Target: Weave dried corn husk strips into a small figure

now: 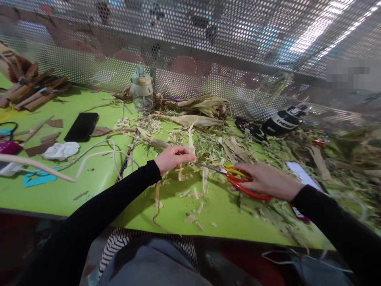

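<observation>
My left hand (175, 159) pinches a pale strip of dried husk (191, 139), which sticks up past the fingertips. In my right hand (266, 179) are scissors (248, 191) with red and yellow handles. Their blades point left and reach close to my left fingertips, at the base of the strip. Another narrow pale strip (205, 179) lies just below the blades. Small cut pieces (195, 194) are scattered on the green table (178, 216) beneath my hands.
Husks (196, 119) and shreds pile up behind my hands and to the right. A clear-bodied bottle (142, 93), a black bottle (281, 121) and a perforated metal screen (184, 43) stand behind. A black phone (81, 127), crumpled tissue (61, 151) and white cables (95, 154) lie left.
</observation>
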Available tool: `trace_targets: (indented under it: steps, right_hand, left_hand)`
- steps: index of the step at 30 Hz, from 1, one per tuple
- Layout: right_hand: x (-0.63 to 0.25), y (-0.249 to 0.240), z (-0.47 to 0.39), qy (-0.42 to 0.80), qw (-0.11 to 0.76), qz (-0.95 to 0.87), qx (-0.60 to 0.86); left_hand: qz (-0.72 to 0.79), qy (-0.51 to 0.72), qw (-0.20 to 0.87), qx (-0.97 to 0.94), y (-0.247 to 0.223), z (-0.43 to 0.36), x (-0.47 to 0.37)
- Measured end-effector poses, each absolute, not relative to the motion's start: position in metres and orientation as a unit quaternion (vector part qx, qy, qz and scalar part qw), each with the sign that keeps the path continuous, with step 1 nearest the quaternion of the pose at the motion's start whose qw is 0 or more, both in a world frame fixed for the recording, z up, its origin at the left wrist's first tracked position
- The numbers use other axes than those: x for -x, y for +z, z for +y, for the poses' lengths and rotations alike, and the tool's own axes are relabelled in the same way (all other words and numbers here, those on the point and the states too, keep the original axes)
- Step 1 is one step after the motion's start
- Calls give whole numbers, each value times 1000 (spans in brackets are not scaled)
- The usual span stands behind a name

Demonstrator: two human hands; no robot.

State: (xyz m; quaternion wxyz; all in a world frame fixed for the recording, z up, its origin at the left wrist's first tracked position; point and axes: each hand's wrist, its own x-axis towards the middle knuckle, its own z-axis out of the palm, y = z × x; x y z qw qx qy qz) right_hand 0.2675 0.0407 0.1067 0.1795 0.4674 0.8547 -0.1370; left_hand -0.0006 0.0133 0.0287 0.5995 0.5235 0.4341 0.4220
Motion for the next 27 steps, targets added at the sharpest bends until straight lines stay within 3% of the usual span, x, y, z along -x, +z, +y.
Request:
trace_targets:
  steps: [3,5,10,12,20,27]
  right_hand:
    - [-291,85,48,-109,168,852,-484]
    - [-296,75,46,-84,115,871,-469]
    - [-252,61,24,15,-156,907,-391]
    - [-229,54,18,24,-207,920,-332]
    - [-208,25,27,73,-304,913,-263]
    - [-206,23,26,-72,-335,902,-261]
  left_hand:
    - [422,444,639,-465,28,15,-1]
    - [418,443,656,-445,26,15,-2]
    - [408,411,685,-442,24,11,-7]
    - [406,410,688,-441,25,9,-9]
    - [417,400,700,-420,21,9,-14]
    - [425,421,692,-405,14,11,-15]
